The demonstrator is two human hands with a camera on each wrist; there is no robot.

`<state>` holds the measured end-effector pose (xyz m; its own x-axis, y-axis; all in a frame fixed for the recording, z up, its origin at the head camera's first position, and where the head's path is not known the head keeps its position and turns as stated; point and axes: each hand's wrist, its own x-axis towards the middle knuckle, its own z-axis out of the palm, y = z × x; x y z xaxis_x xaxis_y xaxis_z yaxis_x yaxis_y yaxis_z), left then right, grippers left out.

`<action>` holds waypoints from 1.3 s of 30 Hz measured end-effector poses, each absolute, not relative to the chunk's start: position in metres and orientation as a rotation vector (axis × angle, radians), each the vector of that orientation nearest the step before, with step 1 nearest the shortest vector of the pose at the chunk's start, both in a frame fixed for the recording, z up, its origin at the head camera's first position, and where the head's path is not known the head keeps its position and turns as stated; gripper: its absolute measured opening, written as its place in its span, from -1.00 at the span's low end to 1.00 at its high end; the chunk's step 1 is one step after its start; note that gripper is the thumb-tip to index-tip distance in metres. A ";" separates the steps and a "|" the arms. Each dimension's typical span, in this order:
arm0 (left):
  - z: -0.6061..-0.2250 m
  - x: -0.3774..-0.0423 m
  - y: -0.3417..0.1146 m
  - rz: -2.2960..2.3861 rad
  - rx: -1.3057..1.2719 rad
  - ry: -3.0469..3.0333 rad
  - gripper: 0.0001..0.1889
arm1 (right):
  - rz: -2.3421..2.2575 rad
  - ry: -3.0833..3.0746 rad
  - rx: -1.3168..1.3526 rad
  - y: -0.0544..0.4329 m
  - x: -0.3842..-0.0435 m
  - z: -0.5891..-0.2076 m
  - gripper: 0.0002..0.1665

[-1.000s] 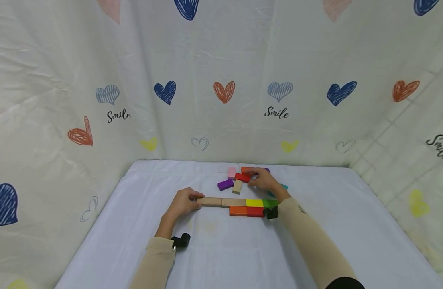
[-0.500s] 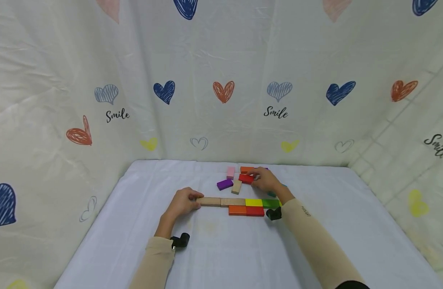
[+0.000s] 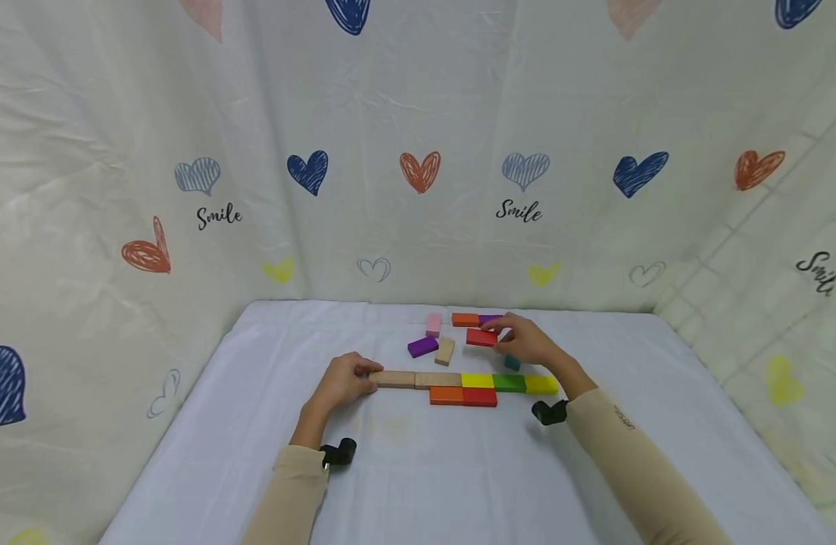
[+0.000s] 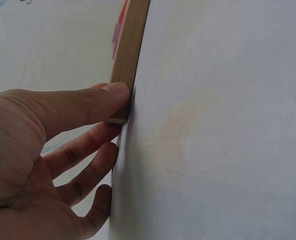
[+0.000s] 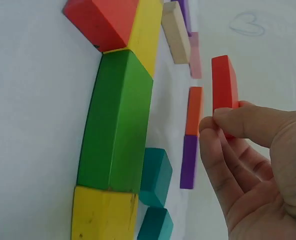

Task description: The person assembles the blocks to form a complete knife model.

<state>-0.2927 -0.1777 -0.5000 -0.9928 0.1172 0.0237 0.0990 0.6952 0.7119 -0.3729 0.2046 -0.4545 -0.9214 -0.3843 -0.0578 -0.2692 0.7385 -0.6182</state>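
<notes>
My left hand (image 3: 341,378) pinches the left end of a plain wooden block (image 3: 395,379), the thumb on its near side in the left wrist view. That block begins a row that runs right through a second wooden block (image 3: 438,381), a yellow block (image 3: 477,381), a green block (image 3: 510,384) and another yellow block (image 3: 541,385). Against the row's near side lie an orange block (image 3: 446,396) and a red block (image 3: 480,397). Behind the row, my right hand (image 3: 530,341) holds a separate red block (image 5: 224,82) between thumb and fingers, raised off the table.
Loose blocks lie behind the row: pink (image 3: 433,325), purple (image 3: 423,347), beige (image 3: 444,352), and an orange one (image 3: 465,319) end to end with a second purple one (image 3: 488,320). Two teal blocks (image 5: 157,175) lie near the green one. A heart-patterned curtain (image 3: 418,227) hangs behind the table.
The right hand has moved right with the red block, away from the pink and beige blocks, uncovering the row's right-hand yellow block. The left hand stays on the wooden block.
</notes>
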 end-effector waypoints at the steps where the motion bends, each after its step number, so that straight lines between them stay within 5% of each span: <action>1: -0.500 -0.293 -0.178 1.202 0.184 2.872 -0.67 | -0.948 2.753 -0.536 0.207 -0.370 -0.454 -0.49; 23: -0.498 -0.291 -0.175 1.195 0.157 2.873 -0.66 | -1.023 2.667 -0.667 0.260 -0.296 -0.470 -0.54; 39: -0.497 -0.290 -0.174 1.206 0.171 2.887 -0.66 | -0.966 2.680 -0.652 0.269 -0.281 -0.484 -0.55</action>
<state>-0.2905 -0.1741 -0.4974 -0.9940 0.1037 0.0347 0.0976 0.6976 0.7098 -0.2810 0.2690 -0.4838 -0.8777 -0.4762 -0.0536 -0.3324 0.6856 -0.6476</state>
